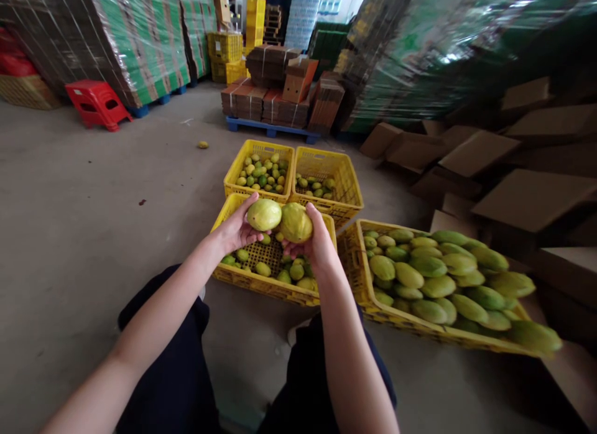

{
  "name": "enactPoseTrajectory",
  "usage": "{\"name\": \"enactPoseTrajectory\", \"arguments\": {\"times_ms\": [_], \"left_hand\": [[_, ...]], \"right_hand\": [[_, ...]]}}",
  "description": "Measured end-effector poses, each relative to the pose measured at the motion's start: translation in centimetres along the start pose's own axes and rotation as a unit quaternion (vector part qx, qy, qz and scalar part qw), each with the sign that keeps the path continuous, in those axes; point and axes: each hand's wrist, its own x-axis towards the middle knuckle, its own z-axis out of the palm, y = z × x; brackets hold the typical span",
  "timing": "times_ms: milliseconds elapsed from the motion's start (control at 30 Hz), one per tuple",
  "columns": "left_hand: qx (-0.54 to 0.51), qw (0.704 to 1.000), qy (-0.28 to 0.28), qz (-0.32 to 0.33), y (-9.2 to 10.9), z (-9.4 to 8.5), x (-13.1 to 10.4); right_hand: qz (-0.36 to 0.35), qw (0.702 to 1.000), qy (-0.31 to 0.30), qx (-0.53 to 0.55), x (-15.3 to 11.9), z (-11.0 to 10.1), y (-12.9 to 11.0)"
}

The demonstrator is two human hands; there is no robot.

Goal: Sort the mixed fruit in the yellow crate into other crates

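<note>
Fruits [264,214], two, in two hands [236,229]

No text, label, brand, number or sign can be read here.
</note>
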Motion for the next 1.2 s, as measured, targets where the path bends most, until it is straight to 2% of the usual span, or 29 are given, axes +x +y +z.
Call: {"name": "enactPoseTrajectory", "arguments": {"times_ms": [100,333,567,700,833,933,1033,1133,1200], "left_hand": [[-0.018,1.000,-0.006,-0.009,0.1,0.0,0.0],[-0.052,0.998,0.012,-0.041,0.1,0.5,-0.3],[-0.139,0.987,-0.018,-0.080,0.6,1.1,-0.6],[-0.178,0.981,-0.027,-0.078,0.7,1.2,-0.7],[-0.165,0.984,-0.021,-0.058,0.5,0.8,-0.5],[-0.104,0.994,0.007,-0.011,0.1,0.6,-0.2],[0.002,0.993,0.062,0.102,-0.2,0.8,-0.3],[0.107,0.958,0.117,0.241,-0.6,1.2,-0.7],[0.158,0.923,0.142,0.320,-0.8,1.6,-1.0]], "right_hand": [[0.080,0.996,0.001,0.043,0.0,0.1,-0.3],[0.113,0.991,0.009,0.071,-0.1,0.1,-0.5],[0.139,0.974,-0.061,0.166,0.4,-0.1,-0.7],[0.138,0.964,-0.095,0.207,0.4,-0.1,-0.9],[0.141,0.964,-0.085,0.207,0.5,-0.1,-0.7],[0.130,0.971,-0.068,0.188,0.6,0.0,-0.5],[0.075,0.984,-0.018,0.160,0.6,0.2,-0.6],[-0.025,0.989,0.113,0.097,0.2,0.6,-0.8],[-0.106,0.974,0.198,0.017,-0.2,0.8,-0.7]]}}
